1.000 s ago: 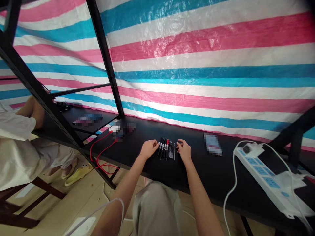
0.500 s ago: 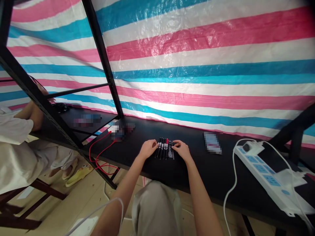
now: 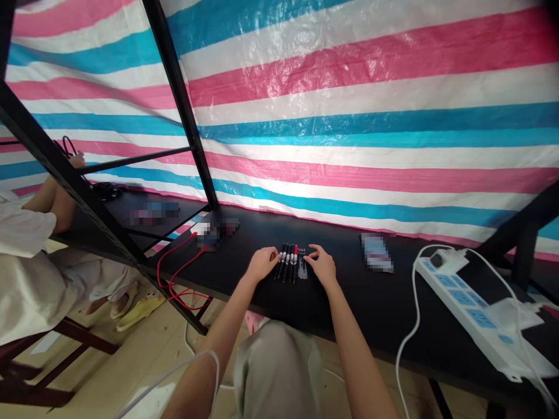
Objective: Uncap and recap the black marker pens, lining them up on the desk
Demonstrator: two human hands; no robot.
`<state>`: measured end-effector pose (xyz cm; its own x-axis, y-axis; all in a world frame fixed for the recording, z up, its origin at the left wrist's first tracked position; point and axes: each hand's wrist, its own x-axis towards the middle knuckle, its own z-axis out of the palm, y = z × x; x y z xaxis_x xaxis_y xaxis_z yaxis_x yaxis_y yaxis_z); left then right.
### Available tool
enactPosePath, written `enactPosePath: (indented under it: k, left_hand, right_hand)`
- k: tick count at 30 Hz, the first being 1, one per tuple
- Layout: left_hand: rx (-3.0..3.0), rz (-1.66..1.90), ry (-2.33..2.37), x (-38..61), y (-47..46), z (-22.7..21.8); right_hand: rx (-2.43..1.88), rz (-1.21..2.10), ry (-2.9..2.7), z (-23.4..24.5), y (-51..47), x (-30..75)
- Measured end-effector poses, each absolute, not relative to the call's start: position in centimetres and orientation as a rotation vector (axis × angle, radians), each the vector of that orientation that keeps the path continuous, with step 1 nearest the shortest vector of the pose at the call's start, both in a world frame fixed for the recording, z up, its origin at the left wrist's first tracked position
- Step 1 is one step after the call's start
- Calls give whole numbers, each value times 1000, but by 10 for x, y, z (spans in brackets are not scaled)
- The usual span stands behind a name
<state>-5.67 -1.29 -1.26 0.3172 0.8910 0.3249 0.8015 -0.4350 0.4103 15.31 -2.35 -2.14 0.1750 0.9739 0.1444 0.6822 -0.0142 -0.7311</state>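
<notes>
Slim black pens with white labels (image 3: 285,265): lie in a row on a long black worktop (image 3: 375,308), beside slender clear plastic sticks (image 3: 302,267). Left hand (image 3: 262,263): at row's left end; grip, cannot tell. Right hand (image 3: 322,265): right end; grip parted. Placement apparently keeps the row even. Backdrop: pink-blue-white striped plastic sheeting (image 3: 349,134).

Print on black pens (image 3: 287,263) too small to read. Flat item (image 3: 376,253) right of right hand (image 3: 322,265) pixelated past telling. Co-worker (image 3: 26,285) cut off by left edge, striped sheet (image 3: 349,157) by top edge.
</notes>
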Motion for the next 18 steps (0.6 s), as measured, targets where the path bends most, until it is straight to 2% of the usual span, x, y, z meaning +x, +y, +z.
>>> enactPosePath:
  k: [18]
  left_hand:
    - [2388,736,1568,-56,-16,-8]
  right_hand:
    - [-1761,571,-1644,-16,-26,152]
